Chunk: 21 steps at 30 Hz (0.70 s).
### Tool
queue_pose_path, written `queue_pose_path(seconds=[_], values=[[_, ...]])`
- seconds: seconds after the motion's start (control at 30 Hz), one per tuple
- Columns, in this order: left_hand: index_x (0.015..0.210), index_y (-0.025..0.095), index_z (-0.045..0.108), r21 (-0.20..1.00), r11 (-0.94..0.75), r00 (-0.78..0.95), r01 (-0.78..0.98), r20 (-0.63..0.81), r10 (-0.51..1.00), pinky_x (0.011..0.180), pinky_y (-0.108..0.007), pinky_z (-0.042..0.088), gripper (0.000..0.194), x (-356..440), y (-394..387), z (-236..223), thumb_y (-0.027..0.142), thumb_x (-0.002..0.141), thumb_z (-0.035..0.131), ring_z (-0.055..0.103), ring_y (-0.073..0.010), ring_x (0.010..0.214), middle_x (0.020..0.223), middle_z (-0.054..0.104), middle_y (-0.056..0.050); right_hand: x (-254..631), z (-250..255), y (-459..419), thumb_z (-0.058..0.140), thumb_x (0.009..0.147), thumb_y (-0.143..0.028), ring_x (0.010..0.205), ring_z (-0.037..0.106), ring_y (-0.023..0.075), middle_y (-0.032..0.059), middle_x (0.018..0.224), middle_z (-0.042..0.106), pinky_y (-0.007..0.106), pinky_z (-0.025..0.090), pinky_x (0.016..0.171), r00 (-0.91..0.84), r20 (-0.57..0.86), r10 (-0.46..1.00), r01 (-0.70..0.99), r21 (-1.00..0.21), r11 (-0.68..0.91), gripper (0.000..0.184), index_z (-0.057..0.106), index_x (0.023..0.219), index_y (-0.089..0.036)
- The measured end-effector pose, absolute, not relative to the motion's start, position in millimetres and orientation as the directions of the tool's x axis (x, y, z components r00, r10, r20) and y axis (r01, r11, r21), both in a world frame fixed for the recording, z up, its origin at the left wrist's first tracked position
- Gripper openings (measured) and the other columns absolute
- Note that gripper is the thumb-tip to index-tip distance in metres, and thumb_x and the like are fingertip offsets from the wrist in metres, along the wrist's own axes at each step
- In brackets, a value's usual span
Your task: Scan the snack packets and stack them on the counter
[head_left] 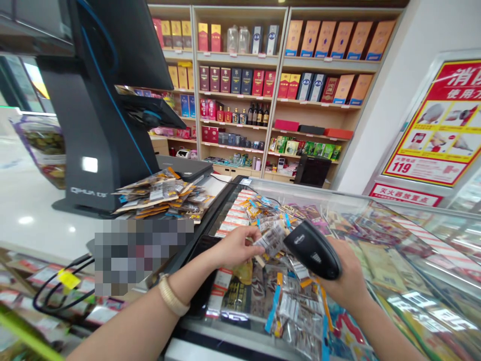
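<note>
Between the thumb and fingers of my left hand [240,245] is a small snack packet [273,239] with its barcode side turned up. My right hand [347,273] grips a black barcode scanner [313,250], whose head points left, close beside that packet. Its handle is hidden behind the scanner body and my fingers. Below both hands, more snack packets [296,306] with blue and orange edges lie in a loose heap on the glass counter [379,210]. Another pile of packets [161,195] is stacked to the left, by the base of the till.
A black till with a screen [101,125] stands on the white counter at left, near a bagged jar [41,145]. Black cables [52,301] hang at lower left. Shelves of boxed bottles [240,80] line the back, and a red and yellow sign [436,125] is on the right.
</note>
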<state>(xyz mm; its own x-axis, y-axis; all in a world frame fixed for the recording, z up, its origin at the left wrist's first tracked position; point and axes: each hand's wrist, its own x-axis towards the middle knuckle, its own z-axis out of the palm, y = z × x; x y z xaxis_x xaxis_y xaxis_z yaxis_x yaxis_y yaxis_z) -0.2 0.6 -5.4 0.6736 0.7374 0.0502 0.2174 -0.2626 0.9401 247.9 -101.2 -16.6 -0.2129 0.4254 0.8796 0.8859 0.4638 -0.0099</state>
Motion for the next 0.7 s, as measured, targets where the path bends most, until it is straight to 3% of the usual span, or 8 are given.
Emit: queue_pose_path(seconds=[0.17,0.7], values=[[0.075,0.021,0.044,0.963,-0.257,0.404,-0.076,0.266,0.875,0.05,-0.023,0.041,0.031,-3.3,6.2,1.3,0.041,0.072,0.068,0.05,-0.0083,0.047,0.059,0.052,0.008,248.2,-16.7,-101.5,0.054,0.078,-0.029,0.071,0.063,0.0226,0.0058,0.081,0.067,0.035,0.047,0.064,-0.223,0.879,0.421,0.888,0.005,0.46,0.024,0.06,0.1,-0.021],[0.072,0.022,0.043,0.97,-0.24,0.44,-0.032,0.229,0.868,0.049,-0.023,0.043,0.032,0.8,5.3,-3.4,0.036,0.071,0.072,0.053,-0.0097,0.043,0.049,0.055,0.008,247.8,-16.4,-102.4,0.053,0.082,-0.033,0.074,0.064,0.0231,0.0068,0.082,0.067,0.036,0.049,0.065,-0.197,0.876,0.441,0.886,-0.033,0.462,0.025,0.061,0.101,-0.02]])
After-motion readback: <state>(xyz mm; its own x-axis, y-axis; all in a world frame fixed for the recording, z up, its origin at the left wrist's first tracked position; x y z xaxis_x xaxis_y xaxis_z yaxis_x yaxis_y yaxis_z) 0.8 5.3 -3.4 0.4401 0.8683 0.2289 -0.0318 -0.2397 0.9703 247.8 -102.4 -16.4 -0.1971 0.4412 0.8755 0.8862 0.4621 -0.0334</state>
